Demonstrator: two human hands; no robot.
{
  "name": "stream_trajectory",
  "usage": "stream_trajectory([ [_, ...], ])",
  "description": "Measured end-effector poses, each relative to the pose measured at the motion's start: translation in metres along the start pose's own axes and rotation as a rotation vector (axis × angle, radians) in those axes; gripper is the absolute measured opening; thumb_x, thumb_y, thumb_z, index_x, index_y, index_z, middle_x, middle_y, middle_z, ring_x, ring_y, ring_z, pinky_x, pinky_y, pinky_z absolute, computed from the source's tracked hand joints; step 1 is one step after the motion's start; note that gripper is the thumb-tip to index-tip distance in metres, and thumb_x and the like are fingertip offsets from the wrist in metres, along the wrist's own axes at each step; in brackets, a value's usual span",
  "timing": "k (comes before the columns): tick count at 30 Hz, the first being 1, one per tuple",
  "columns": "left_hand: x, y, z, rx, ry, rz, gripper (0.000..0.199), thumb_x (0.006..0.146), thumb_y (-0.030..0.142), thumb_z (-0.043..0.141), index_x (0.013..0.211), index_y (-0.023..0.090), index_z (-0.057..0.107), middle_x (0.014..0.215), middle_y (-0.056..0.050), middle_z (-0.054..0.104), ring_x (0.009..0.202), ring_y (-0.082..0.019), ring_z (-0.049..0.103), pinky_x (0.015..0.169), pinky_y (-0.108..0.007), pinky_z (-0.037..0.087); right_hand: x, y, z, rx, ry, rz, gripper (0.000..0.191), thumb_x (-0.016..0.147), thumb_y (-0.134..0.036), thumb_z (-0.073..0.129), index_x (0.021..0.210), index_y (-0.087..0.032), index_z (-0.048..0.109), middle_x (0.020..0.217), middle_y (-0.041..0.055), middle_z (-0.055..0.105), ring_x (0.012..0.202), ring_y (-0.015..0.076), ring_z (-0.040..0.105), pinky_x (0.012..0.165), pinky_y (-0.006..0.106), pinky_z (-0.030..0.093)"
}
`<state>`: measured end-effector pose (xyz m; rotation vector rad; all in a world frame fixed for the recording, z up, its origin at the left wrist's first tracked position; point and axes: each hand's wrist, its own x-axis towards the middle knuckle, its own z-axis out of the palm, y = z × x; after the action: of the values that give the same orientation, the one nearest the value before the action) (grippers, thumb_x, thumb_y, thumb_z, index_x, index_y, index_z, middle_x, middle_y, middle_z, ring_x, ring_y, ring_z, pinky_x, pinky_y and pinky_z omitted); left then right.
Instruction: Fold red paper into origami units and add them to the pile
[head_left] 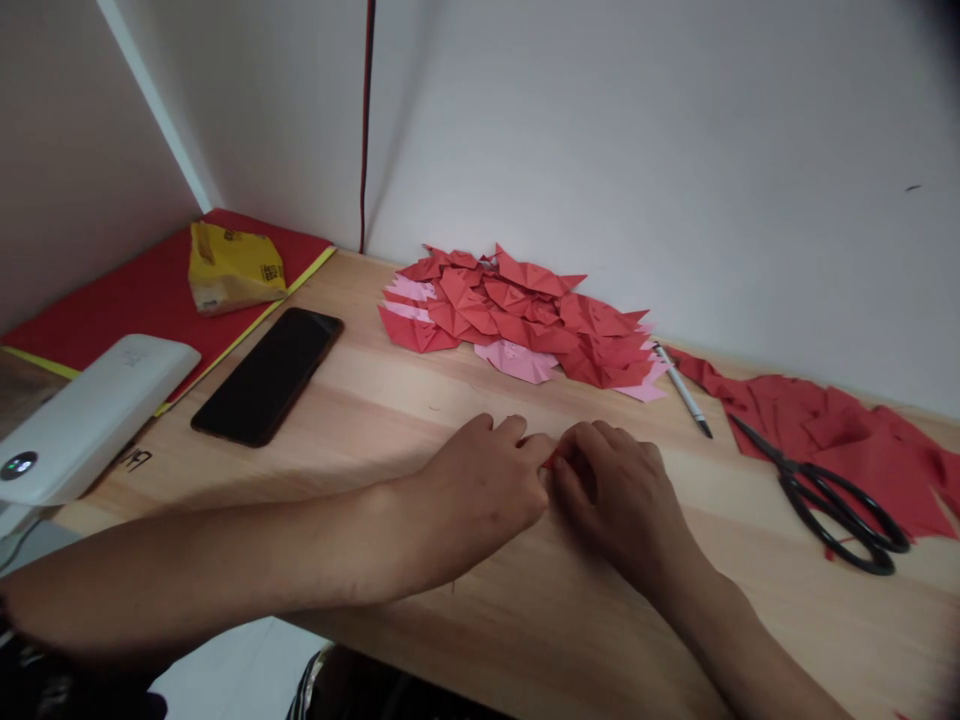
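Note:
My left hand (pixel 491 485) and my right hand (pixel 619 490) meet fingertip to fingertip over the wooden table. Between them shows a small bit of red paper (pixel 549 463), pinched by the fingers of both; the rest of it is hidden by my hands. Behind them, against the wall, lies a heap of folded red paper pieces (pixel 517 310), with some pink ones (pixel 517 360) among them. A white pen (pixel 682 390) with a dark tip lies right of the heap. Black-handled scissors (pixel 825 500) rest partly on red paper sheets (pixel 832 430) at the right.
A black phone (pixel 268 375) lies on the table (pixel 360 400) left of my hands. Farther left are a white power bank (pixel 97 420) with a lit display and a yellow packet (pixel 236 268) on a red sheet (pixel 105 285) with yellow edging. A dark cable (pixel 367 130) hangs down the wall.

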<state>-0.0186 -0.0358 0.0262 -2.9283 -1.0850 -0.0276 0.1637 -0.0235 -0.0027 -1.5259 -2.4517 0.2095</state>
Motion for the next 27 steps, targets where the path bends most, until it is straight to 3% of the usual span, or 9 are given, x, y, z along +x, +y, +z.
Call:
stream_trajectory([
  [19,-0.003,-0.016,-0.017,-0.125,-0.096,0.022,0.011,0.076,0.005,0.059,0.076,0.016,0.06,0.088,-0.006,0.058,0.086,-0.022,0.048,0.062,-0.032,0.038,-0.001,0.001,0.001,0.005,0.009,-0.001,0.005,0.082,-0.021,0.051,0.078,-0.021,0.049,0.077,0.0024,0.057,0.072,0.0208,0.052,0.066,0.033,0.03],
  [27,-0.005,-0.027,-0.009,-0.15,-0.077,0.073,0.016,0.071,0.001,0.062,0.071,0.016,0.056,0.082,-0.004,0.056,0.085,-0.021,0.047,0.063,-0.03,0.038,-0.001,0.004,0.0,0.017,-0.002,-0.011,0.005,0.082,-0.021,0.051,0.078,-0.021,0.048,0.077,0.0018,0.056,0.071,0.0202,0.051,0.066,0.032,0.029],
])
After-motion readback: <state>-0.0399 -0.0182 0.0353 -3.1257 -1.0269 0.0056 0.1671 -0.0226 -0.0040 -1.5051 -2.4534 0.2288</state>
